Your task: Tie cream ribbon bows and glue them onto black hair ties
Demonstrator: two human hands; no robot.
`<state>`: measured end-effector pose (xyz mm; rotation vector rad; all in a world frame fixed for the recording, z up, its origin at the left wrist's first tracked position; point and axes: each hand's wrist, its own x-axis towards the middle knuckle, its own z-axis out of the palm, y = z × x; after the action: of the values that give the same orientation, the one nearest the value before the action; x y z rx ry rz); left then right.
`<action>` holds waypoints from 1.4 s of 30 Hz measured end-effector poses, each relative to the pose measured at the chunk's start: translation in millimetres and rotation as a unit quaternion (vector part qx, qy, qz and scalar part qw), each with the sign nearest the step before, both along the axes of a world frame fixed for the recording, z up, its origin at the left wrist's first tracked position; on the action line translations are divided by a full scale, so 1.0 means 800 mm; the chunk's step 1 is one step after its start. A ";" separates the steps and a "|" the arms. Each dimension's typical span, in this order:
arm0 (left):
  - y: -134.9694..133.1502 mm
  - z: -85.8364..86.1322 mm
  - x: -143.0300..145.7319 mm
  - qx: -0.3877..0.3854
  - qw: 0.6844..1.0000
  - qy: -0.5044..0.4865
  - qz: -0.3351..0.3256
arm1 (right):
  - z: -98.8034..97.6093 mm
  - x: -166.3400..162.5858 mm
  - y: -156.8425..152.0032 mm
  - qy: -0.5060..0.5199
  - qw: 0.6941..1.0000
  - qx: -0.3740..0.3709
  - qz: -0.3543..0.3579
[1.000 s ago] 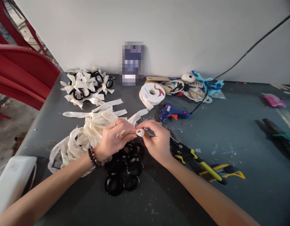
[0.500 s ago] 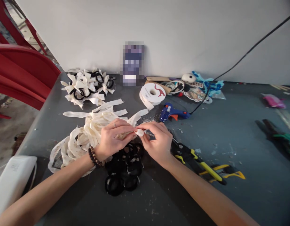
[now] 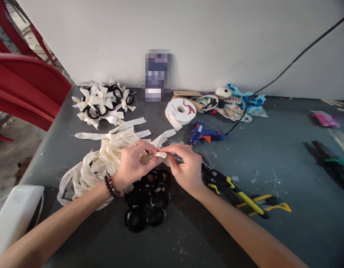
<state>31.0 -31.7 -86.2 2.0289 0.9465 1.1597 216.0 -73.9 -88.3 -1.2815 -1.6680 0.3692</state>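
Between the fingertips of both hands is a short folded piece of white ribbon [image 3: 161, 155]. My left hand [image 3: 137, 158] pinches its left end, and my right hand [image 3: 185, 163] pinches it from the right. Under and left of my left hand lies a heap of cream ribbon strips [image 3: 89, 171]. Several black hair ties [image 3: 145, 216] are piled just below my hands. A ribbon spool [image 3: 180, 111] with printed white ribbon stands beyond them. Right of the spool, a blue glue gun [image 3: 206, 133] lies on its side.
Finished ribbon bows on hair ties [image 3: 100, 100] are heaped at the back left. A phone [image 3: 157, 76] leans against the wall. Yellow-and-black pliers [image 3: 238, 193] lie right of my hands. A black cable [image 3: 294, 61] runs to the glue gun. A white device [image 3: 17, 219] sits front left.
The piece of ribbon has turned from a round loop facing me to a flatter, sideways fold. Both hands have shifted slightly left, their fingertips still on it.
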 end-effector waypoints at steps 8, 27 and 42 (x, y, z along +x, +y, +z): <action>0.002 0.001 -0.001 -0.191 0.981 -0.040 -0.015 | 0.002 -0.001 -0.002 0.049 0.997 -0.056 0.011; 0.001 0.003 0.003 -0.108 0.993 0.035 -0.037 | -0.005 -0.003 0.000 -0.005 0.998 -0.061 0.001; 0.003 -0.003 0.001 -0.240 0.969 -0.055 0.008 | -0.011 -0.004 0.000 -0.062 0.998 -0.008 -0.031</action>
<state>31.7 -29.7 -88.3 1.5580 1.0681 0.9282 212.8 -73.8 -97.1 -1.3890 -1.7268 0.2724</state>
